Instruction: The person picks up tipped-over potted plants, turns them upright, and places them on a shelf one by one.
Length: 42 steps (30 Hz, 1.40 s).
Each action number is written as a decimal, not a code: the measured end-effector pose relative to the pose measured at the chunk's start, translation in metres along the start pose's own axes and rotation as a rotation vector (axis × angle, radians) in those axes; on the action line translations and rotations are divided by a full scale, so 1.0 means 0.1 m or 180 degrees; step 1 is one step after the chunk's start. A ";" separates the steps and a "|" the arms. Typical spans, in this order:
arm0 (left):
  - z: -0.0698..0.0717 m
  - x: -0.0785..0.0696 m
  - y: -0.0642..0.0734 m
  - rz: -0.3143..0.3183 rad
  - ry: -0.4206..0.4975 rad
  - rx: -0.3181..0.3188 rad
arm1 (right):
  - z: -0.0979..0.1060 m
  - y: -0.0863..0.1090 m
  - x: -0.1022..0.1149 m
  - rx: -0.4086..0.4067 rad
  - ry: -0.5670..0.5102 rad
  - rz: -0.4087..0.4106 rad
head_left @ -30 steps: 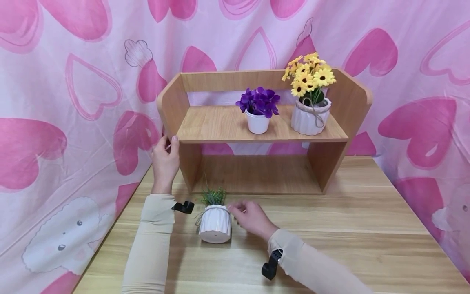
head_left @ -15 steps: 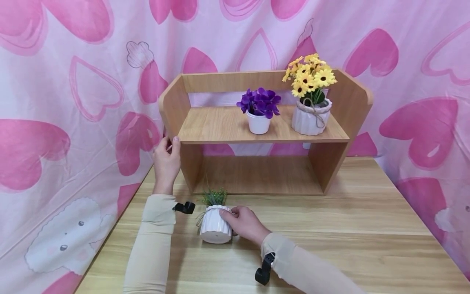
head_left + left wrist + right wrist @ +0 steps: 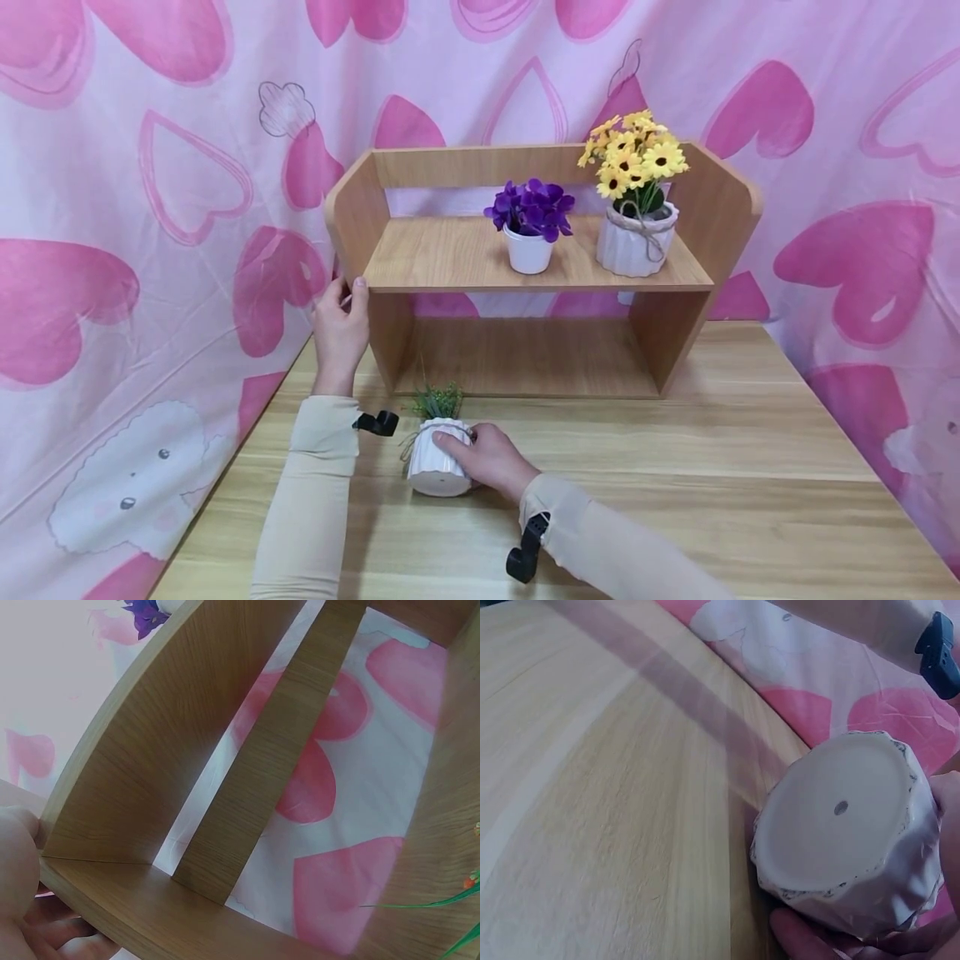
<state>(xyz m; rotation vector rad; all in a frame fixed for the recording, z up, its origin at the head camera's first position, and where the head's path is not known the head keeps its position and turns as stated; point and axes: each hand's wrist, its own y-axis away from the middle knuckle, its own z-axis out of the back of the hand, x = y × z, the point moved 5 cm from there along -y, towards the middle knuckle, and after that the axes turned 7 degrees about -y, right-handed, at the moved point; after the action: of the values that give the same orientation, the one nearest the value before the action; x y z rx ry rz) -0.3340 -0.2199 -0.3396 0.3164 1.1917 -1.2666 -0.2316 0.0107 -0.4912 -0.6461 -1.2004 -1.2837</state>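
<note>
A white ribbed flowerpot (image 3: 435, 467) with a green plant (image 3: 438, 402) and twine round its rim lies tipped on its side in front of the shelf. My right hand (image 3: 491, 457) grips it from the right, thumb across the upper side; in the right wrist view the pot's round base (image 3: 840, 814) faces the camera and fingers reach under it. My left hand (image 3: 339, 337) holds the left side panel of the wooden shelf (image 3: 540, 287) at the upper board's front corner. In the left wrist view the thumb lies on the panel's edge (image 3: 56, 844), with fingers behind it.
On the upper board stand a small white pot with purple flowers (image 3: 529, 250) and, to its right, a white pot with yellow flowers (image 3: 633, 242). The shelf stands on a wooden table (image 3: 712, 500). A pink heart-patterned curtain (image 3: 187, 292) hangs behind and at the sides.
My right hand has moved left onto the tipped flowerpot and now grips it, its thumb further across the side. The left hand keeps its hold on the shelf.
</note>
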 end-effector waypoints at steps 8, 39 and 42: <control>0.00 0.02 0.01 0.0037 0.0014 0.0033 | -0.03 -0.01 -0.05 0.0013 -0.0347 -0.0226; 0.00 0.03 -0.01 -0.0066 0.0057 -0.0004 | 0.07 0.05 -0.08 -0.0202 -0.0339 0.0293; 0.00 0.03 -0.01 -0.0106 0.0075 -0.0037 | 0.08 0.05 -0.09 -0.0188 -0.0326 0.0350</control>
<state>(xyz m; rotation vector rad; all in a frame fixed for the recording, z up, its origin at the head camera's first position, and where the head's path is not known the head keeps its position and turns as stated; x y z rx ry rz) -0.3351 -0.2221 -0.3411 0.3046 1.2284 -1.2873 -0.2280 0.0223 -0.4954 -0.8184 -1.1968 -1.2091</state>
